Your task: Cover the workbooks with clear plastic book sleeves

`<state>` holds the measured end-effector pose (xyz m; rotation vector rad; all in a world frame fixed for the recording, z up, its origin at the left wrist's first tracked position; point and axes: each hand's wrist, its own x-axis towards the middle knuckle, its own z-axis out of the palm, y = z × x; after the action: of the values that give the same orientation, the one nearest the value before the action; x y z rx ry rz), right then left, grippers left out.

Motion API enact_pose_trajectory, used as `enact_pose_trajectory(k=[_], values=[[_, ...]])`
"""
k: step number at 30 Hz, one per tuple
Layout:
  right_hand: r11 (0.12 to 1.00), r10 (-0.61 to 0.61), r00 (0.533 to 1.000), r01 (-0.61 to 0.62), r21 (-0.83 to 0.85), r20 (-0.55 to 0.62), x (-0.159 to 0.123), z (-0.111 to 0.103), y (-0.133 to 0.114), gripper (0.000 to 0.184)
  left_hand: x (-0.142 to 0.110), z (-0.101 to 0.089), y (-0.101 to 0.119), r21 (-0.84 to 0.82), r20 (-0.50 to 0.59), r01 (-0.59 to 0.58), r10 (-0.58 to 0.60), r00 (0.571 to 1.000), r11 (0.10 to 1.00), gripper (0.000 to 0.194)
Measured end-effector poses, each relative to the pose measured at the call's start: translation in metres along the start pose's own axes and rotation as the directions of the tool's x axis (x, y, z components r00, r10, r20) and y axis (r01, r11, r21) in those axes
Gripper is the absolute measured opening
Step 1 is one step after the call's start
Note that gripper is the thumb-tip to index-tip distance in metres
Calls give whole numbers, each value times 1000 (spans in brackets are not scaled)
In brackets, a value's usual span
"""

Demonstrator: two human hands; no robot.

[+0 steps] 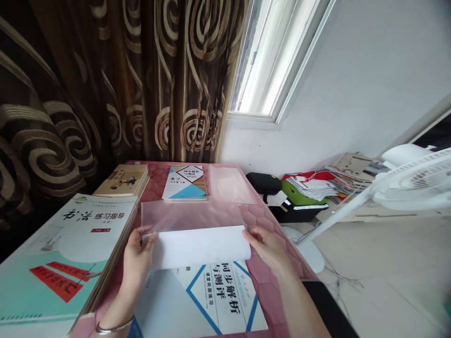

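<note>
Thumb and fingertips of the left hand pinch the left end of a white sheet, while the right hand grips its upper right corner; the hands are well apart, the sheet stretched between them. It lies at the centre of the frame — a plain, blank strip, curled over toward a soft fold on its right side, its lower edge slightly slanted. A silver bracelet circles the left wrist.

Below the sheet, at the lower centre, is a workbook with a pale blue and white cover crossed by thick blue lines. Its dark title reads 同步解析与测评, with 课堂巩固练习 in smaller characters. Whether the sheet is joined to the workbook, I cannot tell. Beyond it, a clear plastic sheet lies over the pink quilted table cover.

Farther up, a smaller book also bears 同步解析与测评, plus 数学 and 五年级 下册; a second clear sheet lies to its right. At the lower left, a green and white book is headed 书法练习指导 — its red label is too small to read. A tan book with a drawing sits behind it.

A brown swirl-patterned curtain fills the upper left, a window the upper centre-right, and a white fan the right edge.
</note>
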<state>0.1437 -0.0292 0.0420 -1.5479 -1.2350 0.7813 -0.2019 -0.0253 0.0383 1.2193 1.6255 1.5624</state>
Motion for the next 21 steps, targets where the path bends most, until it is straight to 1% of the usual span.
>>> enact_pose_trajectory(k=[3,5,6,8,10,11,13,15,18,21], values=[[998,-4,1000,2,58,25,-2,5,4,34,1,-1,-1,-1,10,-1,1,1000,1000,48],[991,25,1000,-26,130,4,-1,8,6,35,2,-2,-3,-6,30,-5,6,1000,1000,49],[984,48,999,-46,172,-6,0,9,5,37,3,-3,-3,-11,42,-6,6,999,1000,49],[965,98,995,-91,245,-16,1,10,2,48,4,-4,-3,-24,68,-7,8,998,1000,49],[956,124,992,-120,266,0,1,8,-2,53,5,-5,-1,-43,90,-10,14,996,999,49],[960,120,993,-121,254,19,1,7,-4,51,5,-6,0,-55,96,-13,18,995,998,48],[971,93,994,-102,215,53,0,6,-6,41,4,-6,3,-77,97,-17,25,995,997,47],[977,63,996,-73,198,59,-1,7,-5,38,3,-6,5,-86,88,-26,34,996,996,45],[975,13,1000,-10,223,-10,-3,13,1,40,2,-4,7,-84,46,-61,65,997,995,43],[974,-28,996,46,221,-84,-5,19,3,39,0,0,6,-86,-12,-91,91,996,992,47]])
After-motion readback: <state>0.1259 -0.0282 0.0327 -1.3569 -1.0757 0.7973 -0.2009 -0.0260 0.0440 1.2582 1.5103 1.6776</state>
